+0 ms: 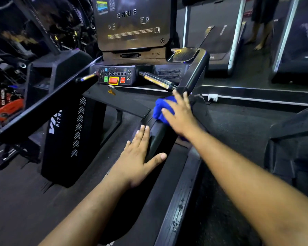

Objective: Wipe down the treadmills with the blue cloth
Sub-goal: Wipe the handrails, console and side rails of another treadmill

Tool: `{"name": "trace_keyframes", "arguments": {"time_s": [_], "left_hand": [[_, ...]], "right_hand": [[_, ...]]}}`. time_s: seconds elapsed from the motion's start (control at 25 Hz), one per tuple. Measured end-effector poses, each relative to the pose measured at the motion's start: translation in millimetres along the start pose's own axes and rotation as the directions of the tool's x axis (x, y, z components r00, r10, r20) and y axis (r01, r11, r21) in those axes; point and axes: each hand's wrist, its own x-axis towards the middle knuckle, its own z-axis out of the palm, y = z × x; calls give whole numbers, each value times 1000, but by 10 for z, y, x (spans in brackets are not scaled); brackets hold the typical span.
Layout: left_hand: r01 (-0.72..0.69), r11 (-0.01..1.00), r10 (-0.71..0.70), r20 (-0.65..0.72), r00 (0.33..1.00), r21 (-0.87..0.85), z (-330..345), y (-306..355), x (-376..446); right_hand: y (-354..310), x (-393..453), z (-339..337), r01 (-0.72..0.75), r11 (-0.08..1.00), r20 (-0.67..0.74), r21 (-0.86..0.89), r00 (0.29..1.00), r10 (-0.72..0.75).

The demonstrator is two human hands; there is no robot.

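Observation:
A black treadmill stands in front of me, with its console [132, 23] at the top and a button panel [116, 77] below it. Its right handrail [158, 137] runs down toward me. My right hand [180, 114] presses the bunched blue cloth [161, 108] onto the upper part of that rail, fingers spread and fairly straight over it. Lower on the same rail rests my left hand [139, 157], flat, with the thumb across the rail's top.
The left handrail [43, 107] slants down to the left. Metal grip bars [156, 80] stick out beside the panel. More treadmills [219, 41] stand at the back right, where a person's bare legs [260, 36] show. Red equipment [5, 107] sits at far left.

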Motion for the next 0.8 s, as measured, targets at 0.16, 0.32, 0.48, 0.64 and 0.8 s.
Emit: {"name": "trace_keyframes", "arguments": {"time_s": [0.16, 0.32, 0.48, 0.64, 0.8], "left_hand": [[4, 999, -5, -15, 1000, -33, 2, -4, -28], [24, 994, -30, -50, 998, -106, -36, -58, -164], [56, 998, -57, -27, 998, -27, -16, -183, -745], [42, 977, -49, -26, 998, -207, -2, -398, -1199], [36, 849, -71, -47, 996, -527, 84, -554, -1464]], "right_hand": [[-89, 549, -225, -264, 961, 46, -83, 962, 268], [-392, -411, 137, -13, 1000, 28, -18, 1000, 14], [-797, -1234, 293, 31, 999, 45, 31, 998, -32], [-1073, -1687, 383, 40, 999, 60, 13, 997, -40], [-1353, -2097, 468, -8, 999, 76, 44, 997, 5]]}}
